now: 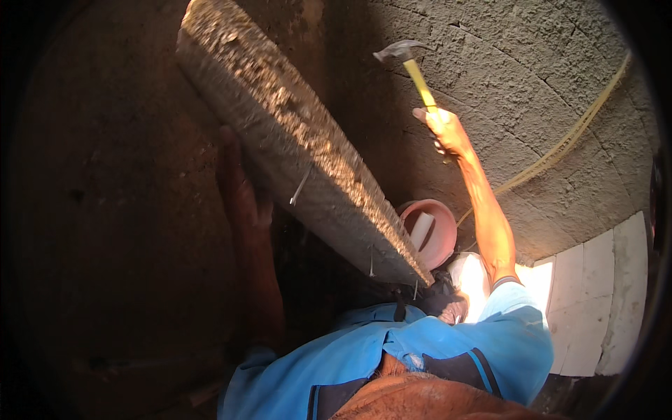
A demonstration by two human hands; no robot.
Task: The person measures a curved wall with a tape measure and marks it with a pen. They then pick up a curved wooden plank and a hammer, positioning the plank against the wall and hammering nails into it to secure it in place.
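Note:
A claw hammer (pixel 418 80) with a yellow handle is gripped in my right hand (pixel 448 131), raised on the right with its metal head pointing away from me. A long, thick board (pixel 301 150) slants across the middle, from far left to near right. Its upper edge is rough and crusted, and catches the light. Several nails stick out of its shaded side, one plain nail (pixel 299 187) near the middle. At the board's left side, in shadow, my left hand (pixel 241 185) is closed on its edge, the fingers partly hidden.
A pink bucket (pixel 441 234) with a white cylindrical thing (pixel 421 229) in it stands beyond the board's near end. A yellowish strap (pixel 560 150) runs across the rough grey surface (pixel 518 77) at right. Pale slabs (pixel 595 294) lie at lower right. Deep shadow covers the left.

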